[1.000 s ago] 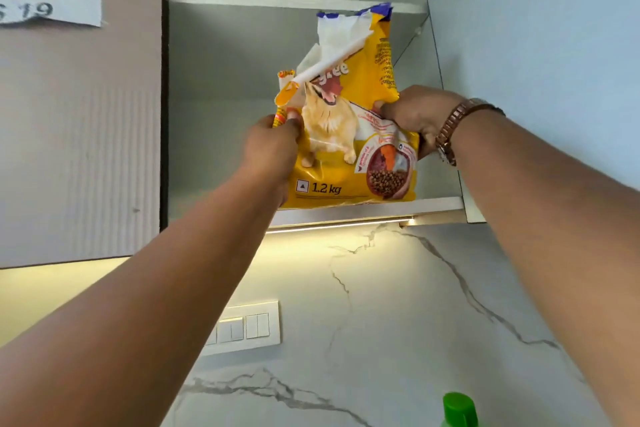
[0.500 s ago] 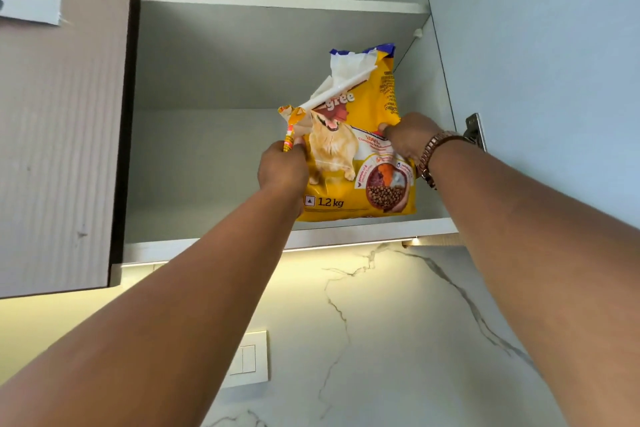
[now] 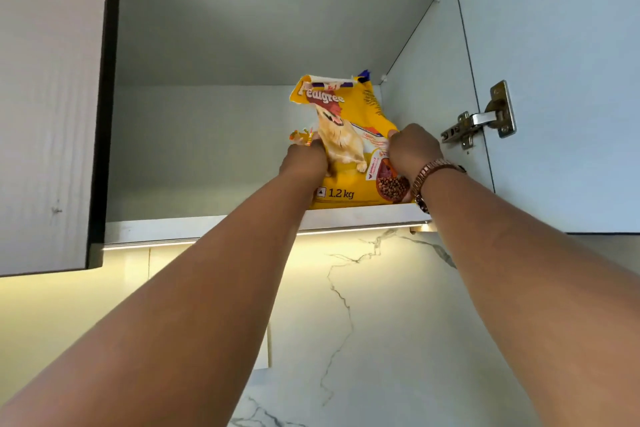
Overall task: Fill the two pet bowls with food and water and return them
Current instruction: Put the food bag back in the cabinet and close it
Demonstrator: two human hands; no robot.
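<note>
Reaching into an open wall cabinet (image 3: pixel 242 45), both hands grip a yellow dog food bag (image 3: pixel 349 149) standing on the bottom shelf (image 3: pixel 207 224): left hand (image 3: pixel 304 159), right hand (image 3: pixel 414 149).

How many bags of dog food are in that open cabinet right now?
1. A yellow dog food bag stands on the lower shelf at its right end, gripped by the left hand and right hand. The upper shelf's top is hidden.

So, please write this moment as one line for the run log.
scene: open wall cabinet | object: yellow dog food bag, upright on lower shelf | left hand: gripping bag | right hand: gripping bag
</note>
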